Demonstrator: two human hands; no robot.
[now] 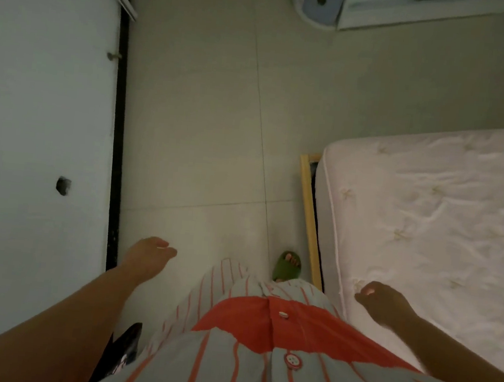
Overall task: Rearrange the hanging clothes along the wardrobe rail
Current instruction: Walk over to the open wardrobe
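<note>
While my left hand (149,255) and right hand (383,303) hang loosely open and empty, no rail shows; walking blind, I risk clipping the bed frame (309,208).

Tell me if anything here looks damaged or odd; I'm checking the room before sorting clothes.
A dark, ragged hole breaks the white panel on the left, looking like damage. The mattress lies bare, without a sheet. No rail or hanging clothes are in view. Left hand and right hand hold nothing.
</note>
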